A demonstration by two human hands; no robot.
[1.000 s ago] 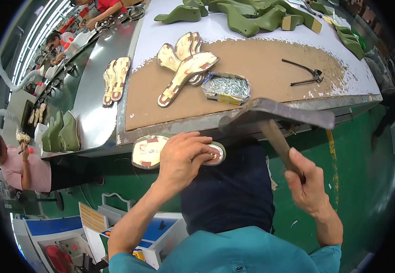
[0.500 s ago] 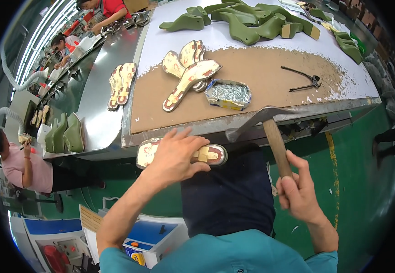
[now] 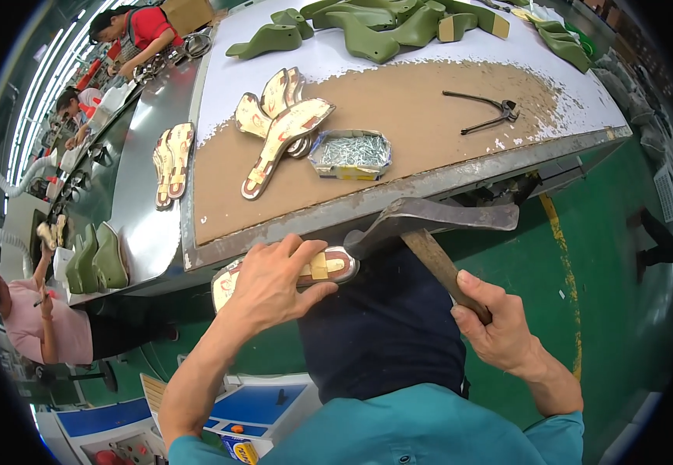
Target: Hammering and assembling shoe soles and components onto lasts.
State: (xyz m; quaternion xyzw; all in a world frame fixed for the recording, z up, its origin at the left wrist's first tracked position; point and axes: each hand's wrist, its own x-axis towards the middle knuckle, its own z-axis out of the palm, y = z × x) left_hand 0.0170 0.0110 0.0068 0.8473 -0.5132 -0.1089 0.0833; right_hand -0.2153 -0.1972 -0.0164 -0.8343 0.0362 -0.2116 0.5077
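My left hand (image 3: 270,283) lies over a shoe insole (image 3: 333,265) above my lap, with the fingers across it and the thumb along the near edge, gripping it. Its white, printed part and brown-edged end with a tan patch show on either side of the hand. My right hand (image 3: 495,322) is closed round the wooden handle of a hammer (image 3: 441,267). The hammer's dark curved head (image 3: 437,215) has its striking end at the insole's right tip; whether they touch, I cannot tell.
On the bench (image 3: 274,221) are a box of small nails (image 3: 352,151), stacked insoles (image 3: 286,139), pincers (image 3: 488,111) and green shoe lasts (image 3: 367,35). A metal table (image 3: 146,155) at left holds another insole pair (image 3: 174,164) and more lasts (image 3: 108,260). A person in pink (image 3: 38,325) stands far left.
The hammer has swung left and down, bringing its head to the insole's right end. My left hand keeps its hold on the insole. The whole view has shifted slightly.
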